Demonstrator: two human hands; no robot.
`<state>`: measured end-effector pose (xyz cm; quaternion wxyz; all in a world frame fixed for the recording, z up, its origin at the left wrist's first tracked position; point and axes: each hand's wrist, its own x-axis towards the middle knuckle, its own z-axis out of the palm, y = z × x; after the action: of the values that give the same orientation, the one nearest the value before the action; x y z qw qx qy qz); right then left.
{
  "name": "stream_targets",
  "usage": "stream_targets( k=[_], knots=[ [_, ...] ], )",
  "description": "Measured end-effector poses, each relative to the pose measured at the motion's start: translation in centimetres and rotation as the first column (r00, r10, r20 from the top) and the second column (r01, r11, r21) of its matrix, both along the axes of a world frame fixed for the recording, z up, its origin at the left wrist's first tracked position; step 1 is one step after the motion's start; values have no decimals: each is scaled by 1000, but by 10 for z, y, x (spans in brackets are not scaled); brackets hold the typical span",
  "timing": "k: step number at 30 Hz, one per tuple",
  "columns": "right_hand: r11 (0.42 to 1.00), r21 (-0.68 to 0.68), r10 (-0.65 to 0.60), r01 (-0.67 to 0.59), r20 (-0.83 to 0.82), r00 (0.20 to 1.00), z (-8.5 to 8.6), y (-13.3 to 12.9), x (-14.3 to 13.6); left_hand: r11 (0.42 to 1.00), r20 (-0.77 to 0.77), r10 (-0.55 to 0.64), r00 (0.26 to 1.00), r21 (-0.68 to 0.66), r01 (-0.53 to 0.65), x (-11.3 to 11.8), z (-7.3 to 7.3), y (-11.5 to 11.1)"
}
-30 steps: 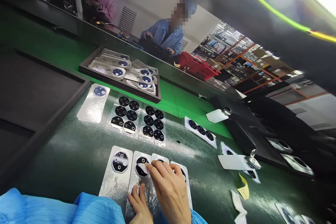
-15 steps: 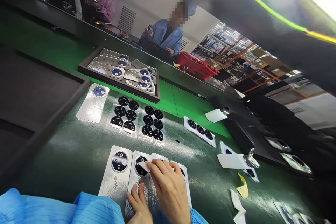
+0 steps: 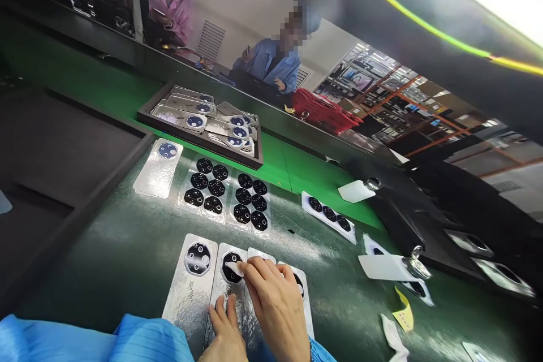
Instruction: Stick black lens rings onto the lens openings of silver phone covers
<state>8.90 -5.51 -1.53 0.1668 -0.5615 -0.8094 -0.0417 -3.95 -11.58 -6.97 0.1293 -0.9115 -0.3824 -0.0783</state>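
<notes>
Silver phone back covers (image 3: pixel 182 300) stand side by side in a row in front of me, each with an octagonal camera area at its top. My left hand (image 3: pixel 227 331) lies with fingers stretched out on the lower part of the second cover (image 3: pixel 215 287). Pinched in my right hand (image 3: pixel 278 297) is a small white wipe (image 3: pixel 234 267), its tip touching the black octagonal camera area (image 3: pixel 229 278) of that cover. The covers to its right are partly hidden under my right hand.
Beyond the row lie sheets of black octagonal pieces (image 3: pixel 216 188) and a small stack of covers (image 3: pixel 155 175). A dark tray (image 3: pixel 199 138) holds more covers. On the right are a white stamp-like tool (image 3: pixel 382 267), yellow paper (image 3: pixel 404 314) and white paper (image 3: pixel 392 336). Two people are behind the bench.
The camera view has shifted slightly, moving the bench items a little to the right in the picture. My hands keep nearly the same places on the second cover, the wipe still against its camera area.
</notes>
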Motion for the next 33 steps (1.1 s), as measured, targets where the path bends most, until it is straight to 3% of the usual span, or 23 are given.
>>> stream_targets(
  k=[13,18,21,24,27,33],
  knots=[
    [999,-24,-37,37,-21,999,-1,1,-2,983,2,-133,991,128,132,-25,-5,8],
    [995,-77,-80,67,-175,981,9,-3,13,964,107,-256,961,109,244,-42,11,23],
    [995,-64,-90,79,-177,980,13,-8,16,951,201,-309,930,86,297,-60,25,33],
    [997,-52,-58,50,-161,985,13,-9,8,964,276,-265,924,103,245,-83,33,39],
    [1000,-21,2,-5,-149,989,10,-7,-8,980,323,-196,926,85,178,-101,31,39],
    [997,-17,77,-80,-125,989,9,1,-32,989,397,-146,906,75,127,-107,19,34]
  ],
)
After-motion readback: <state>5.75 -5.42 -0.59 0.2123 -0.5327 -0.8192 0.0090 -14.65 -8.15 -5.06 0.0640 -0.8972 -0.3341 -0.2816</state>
